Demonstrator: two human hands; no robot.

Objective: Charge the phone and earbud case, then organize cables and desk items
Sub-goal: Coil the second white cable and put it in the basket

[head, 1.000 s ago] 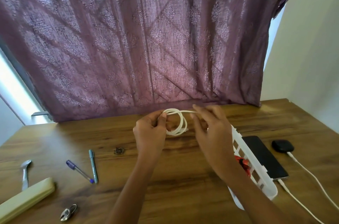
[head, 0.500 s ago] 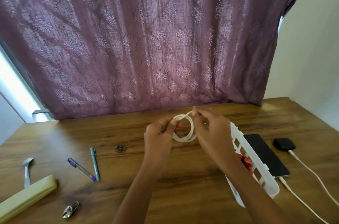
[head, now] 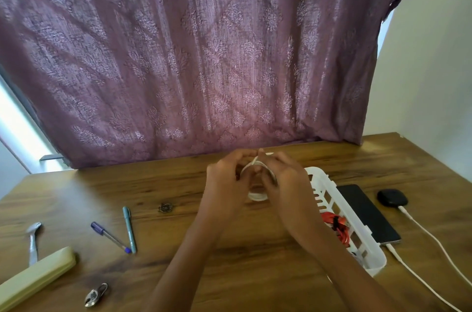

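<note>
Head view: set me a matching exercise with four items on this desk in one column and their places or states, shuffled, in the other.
Things:
1. phone
2. white cable coil
3. red cable
4. padlock

Places or states:
a. inside the white basket
b. gripped by the left hand and right hand
c. plugged in, lying right of the basket
d. lying at the front left of the desk

Pairs: 1-c, 2-b, 3-a, 4-d

Purple curtain (head: 204,56) behind a wooden desk (head: 102,184)
The curtain has shiny patterns and hangs down to the desk's back edge. A pale wall (head: 434,68) is on its right, a bright window (head: 15,112) on its left.
</note>
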